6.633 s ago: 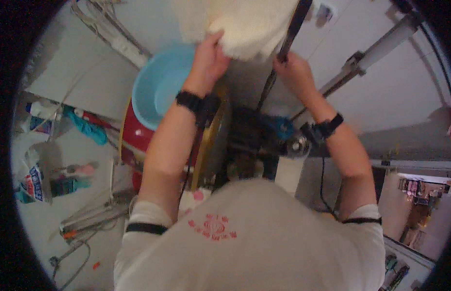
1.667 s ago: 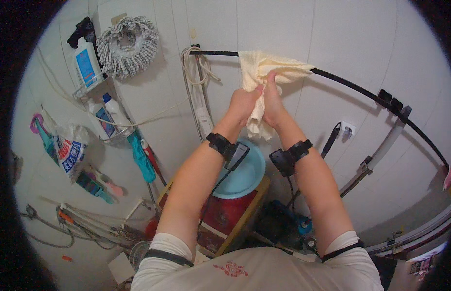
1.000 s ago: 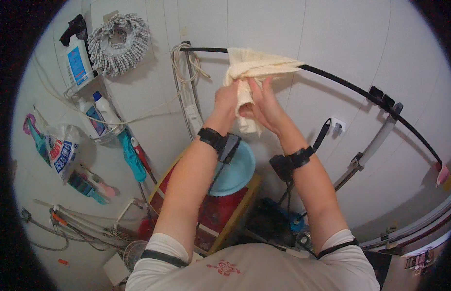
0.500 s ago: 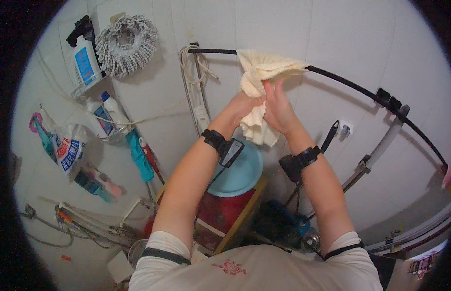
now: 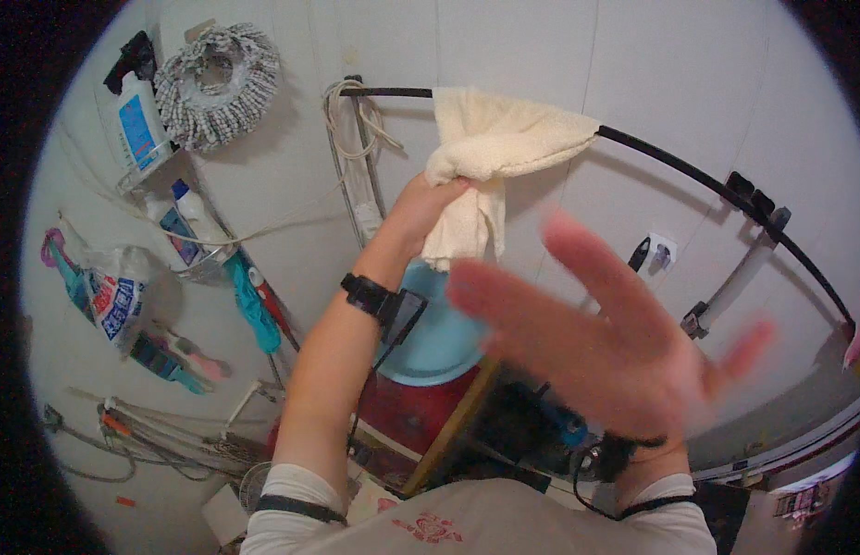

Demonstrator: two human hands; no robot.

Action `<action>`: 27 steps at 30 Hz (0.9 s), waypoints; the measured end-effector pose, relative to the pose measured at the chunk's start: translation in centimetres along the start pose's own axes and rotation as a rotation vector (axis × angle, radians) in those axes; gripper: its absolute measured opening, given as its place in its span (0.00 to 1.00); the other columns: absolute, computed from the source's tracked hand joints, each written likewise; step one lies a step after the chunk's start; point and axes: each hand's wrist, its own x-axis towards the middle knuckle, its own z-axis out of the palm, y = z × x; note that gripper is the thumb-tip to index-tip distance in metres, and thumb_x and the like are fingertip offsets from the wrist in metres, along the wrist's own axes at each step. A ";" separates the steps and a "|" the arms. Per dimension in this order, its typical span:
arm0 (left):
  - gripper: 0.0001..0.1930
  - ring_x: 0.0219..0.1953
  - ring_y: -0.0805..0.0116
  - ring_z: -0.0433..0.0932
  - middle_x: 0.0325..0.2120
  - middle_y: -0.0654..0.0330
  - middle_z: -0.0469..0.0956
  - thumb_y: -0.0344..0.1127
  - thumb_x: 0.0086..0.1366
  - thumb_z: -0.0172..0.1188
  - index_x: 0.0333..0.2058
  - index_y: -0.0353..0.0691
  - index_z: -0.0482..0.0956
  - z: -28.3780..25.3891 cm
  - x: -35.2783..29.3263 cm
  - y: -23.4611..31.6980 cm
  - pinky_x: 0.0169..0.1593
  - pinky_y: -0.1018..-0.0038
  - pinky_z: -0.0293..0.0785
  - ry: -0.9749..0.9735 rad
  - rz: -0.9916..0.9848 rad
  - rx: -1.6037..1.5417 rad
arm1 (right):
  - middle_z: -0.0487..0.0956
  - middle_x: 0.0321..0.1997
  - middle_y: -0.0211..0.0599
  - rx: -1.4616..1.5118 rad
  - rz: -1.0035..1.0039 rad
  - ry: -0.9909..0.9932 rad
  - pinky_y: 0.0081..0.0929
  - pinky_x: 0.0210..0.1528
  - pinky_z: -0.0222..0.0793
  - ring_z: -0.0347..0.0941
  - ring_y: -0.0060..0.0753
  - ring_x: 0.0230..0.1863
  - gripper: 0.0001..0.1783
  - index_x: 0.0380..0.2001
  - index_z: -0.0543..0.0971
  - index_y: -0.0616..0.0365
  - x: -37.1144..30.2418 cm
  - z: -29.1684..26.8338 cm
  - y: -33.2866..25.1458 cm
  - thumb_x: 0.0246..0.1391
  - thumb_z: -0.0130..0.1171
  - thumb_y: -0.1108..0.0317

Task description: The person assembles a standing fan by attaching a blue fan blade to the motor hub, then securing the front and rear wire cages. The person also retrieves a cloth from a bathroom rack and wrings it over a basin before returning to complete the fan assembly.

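Note:
A cream towel point(image 5: 518, 139) hangs over a black rail point(image 5: 689, 171) on the wall, its lower end dangling in a loose bunch. My left hand point(image 5: 430, 211) is closed round the gathered left part of the towel, just below the rail; most of its fingers are hidden behind the cloth. Raised close to the camera and slightly blurred, my right hand point(image 5: 615, 342) has its fingers spread and holds nothing. It is apart from the towel, to the lower right. Beneath the towel is a light blue basin point(image 5: 439, 347), partly covered by my left wrist and the towel.
A grey-white mop head point(image 5: 217, 88) hangs at upper left, near bottles point(image 5: 143, 120) on corner shelves. A plastic bag point(image 5: 120, 287) and brushes point(image 5: 166, 361) hang below. The basin rests on a red-topped stand point(image 5: 407, 412). A wall socket point(image 5: 663, 250) is at right.
My right hand has let go of the towel and come back toward the camera, its fingers spreading. The towel lies wider along the rail. My left hand has shifted slightly left, still gripping the towel.

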 end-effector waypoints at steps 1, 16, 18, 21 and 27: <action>0.18 0.45 0.67 0.81 0.46 0.57 0.79 0.32 0.70 0.57 0.56 0.34 0.72 0.2 -0.2 -0.2 0.45 0.70 0.80 -0.081 0.032 -0.018 | 0.53 0.74 0.55 -0.034 -0.054 -0.051 0.52 0.73 0.45 0.50 0.55 0.74 0.51 0.73 0.48 0.54 -0.2 1.7 -0.4 0.58 0.28 0.28; 0.23 0.48 0.70 0.78 0.48 0.59 0.77 0.33 0.69 0.59 0.60 0.35 0.66 -0.2 -2.2 -0.7 0.50 0.70 0.77 -0.020 0.048 0.000 | 0.68 0.62 0.69 -0.237 -0.404 -0.285 0.64 0.67 0.52 0.64 0.69 0.65 0.46 0.70 0.59 0.58 1.3 4.9 -1.1 0.65 0.24 0.31; 0.23 0.47 0.71 0.77 0.47 0.60 0.77 0.34 0.69 0.59 0.60 0.36 0.67 -0.1 -2.6 -0.4 0.50 0.71 0.76 -0.025 0.031 0.033 | 0.68 0.63 0.66 -0.240 -0.325 -0.271 0.61 0.66 0.54 0.65 0.64 0.65 0.44 0.69 0.59 0.59 0.8 3.2 -0.8 0.66 0.27 0.34; 0.23 0.47 0.72 0.77 0.47 0.60 0.77 0.37 0.69 0.60 0.59 0.36 0.68 0.0 -3.5 -0.1 0.49 0.72 0.76 -0.024 0.008 0.124 | 0.69 0.64 0.60 -0.286 -0.136 -0.083 0.56 0.66 0.58 0.66 0.58 0.65 0.40 0.69 0.59 0.59 0.1 -1.0 0.6 0.68 0.31 0.39; 0.28 0.50 0.69 0.76 0.53 0.60 0.76 0.46 0.69 0.60 0.62 0.38 0.67 -0.2 -6.1 -0.3 0.53 0.72 0.74 -0.131 -0.067 0.382 | 0.69 0.66 0.48 -0.168 0.143 0.569 0.47 0.65 0.65 0.68 0.45 0.65 0.33 0.68 0.60 0.60 5.0 -13.3 9.4 0.71 0.39 0.48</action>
